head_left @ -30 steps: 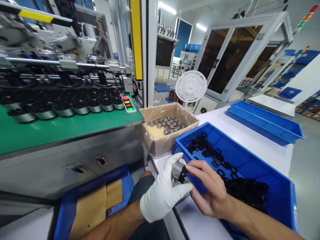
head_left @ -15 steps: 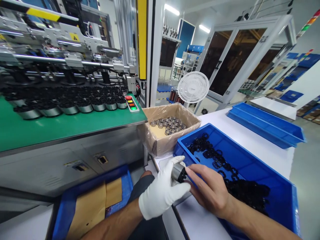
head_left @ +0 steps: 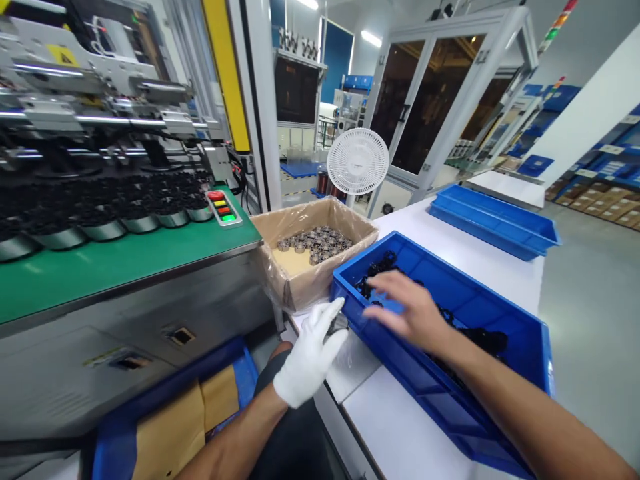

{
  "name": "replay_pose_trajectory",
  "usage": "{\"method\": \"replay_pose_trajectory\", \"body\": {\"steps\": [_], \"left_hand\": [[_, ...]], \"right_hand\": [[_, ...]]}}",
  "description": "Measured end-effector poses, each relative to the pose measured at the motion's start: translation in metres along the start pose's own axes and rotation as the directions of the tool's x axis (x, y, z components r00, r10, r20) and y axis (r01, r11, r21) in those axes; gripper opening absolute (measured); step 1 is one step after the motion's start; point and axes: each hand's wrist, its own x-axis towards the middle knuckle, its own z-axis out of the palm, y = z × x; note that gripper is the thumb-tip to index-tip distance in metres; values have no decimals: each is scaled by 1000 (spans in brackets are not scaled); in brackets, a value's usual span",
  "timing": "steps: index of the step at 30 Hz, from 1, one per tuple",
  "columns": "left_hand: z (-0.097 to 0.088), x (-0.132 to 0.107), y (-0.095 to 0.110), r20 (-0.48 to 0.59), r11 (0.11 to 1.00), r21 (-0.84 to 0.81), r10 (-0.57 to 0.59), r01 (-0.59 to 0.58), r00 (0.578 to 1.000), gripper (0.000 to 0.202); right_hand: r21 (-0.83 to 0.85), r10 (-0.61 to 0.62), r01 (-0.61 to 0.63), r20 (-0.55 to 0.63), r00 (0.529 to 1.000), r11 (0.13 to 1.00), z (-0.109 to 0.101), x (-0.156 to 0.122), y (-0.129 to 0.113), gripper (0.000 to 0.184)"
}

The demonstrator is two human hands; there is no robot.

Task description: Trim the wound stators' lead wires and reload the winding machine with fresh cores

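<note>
My left hand [head_left: 309,357], in a white glove, is closed around a metal stator core [head_left: 340,325]. The fingers hide much of the core, and whether its black end piece is on it cannot be made out. My bare right hand [head_left: 413,312] hovers over the near left corner of a blue bin [head_left: 480,293], fingers spread and slightly blurred, with nothing visible in them. Inside that bin lie loose black plastic ring pieces [head_left: 485,340], some below my right hand and a larger heap farther right.
A plastic-lined cardboard box [head_left: 313,283] with many metal cores [head_left: 325,241] adjoins the bin. Rows of black-topped cores [head_left: 103,230] stand on the green machine table [head_left: 165,257], near a button panel [head_left: 223,208]. Blue trays [head_left: 493,223] and a white fan [head_left: 358,161] are beyond.
My right hand has left the stator core, moved up over the blue bin and spread its fingers. My left hand keeps the core, slightly lower left. The view has turned right.
</note>
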Motion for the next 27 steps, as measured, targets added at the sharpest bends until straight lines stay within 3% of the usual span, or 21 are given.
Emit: {"method": "replay_pose_trajectory", "body": {"steps": [2,5,7,11,13,16,19,23,27], "left_hand": [[9,12,-20,2,998,32,-55,55,998,58],[21,17,-35,53,992,-28,-125,126,991,57],[20,13,-30,103,981,-115,-145,157,984,58],[-1,1,4,218,910,-363,-128,202,968,54],[-14,-3,20,258,760,-596,-126,261,958,50],[-25,-9,32,324,436,-841,-66,320,944,49],[-26,-16,30,293,399,-884,65,244,954,56],[-26,-23,25,247,418,-893,144,167,958,42],[-27,-24,25,242,426,-895,217,131,946,42]], "right_hand": [[-92,229,-231,-31,973,969,-5,3,34,37],[-195,401,-381,76,913,904,4,-1,74,26],[-229,460,-412,227,858,882,21,-8,87,22],[-235,505,-447,438,744,863,62,-22,88,26],[-232,518,-467,485,704,853,76,-27,84,28],[-240,535,-487,520,666,840,85,-29,80,27],[-258,542,-480,492,682,838,78,-24,82,21],[-285,545,-475,262,797,832,48,-6,78,10],[-215,411,-406,-25,911,888,16,-1,30,20]]}}
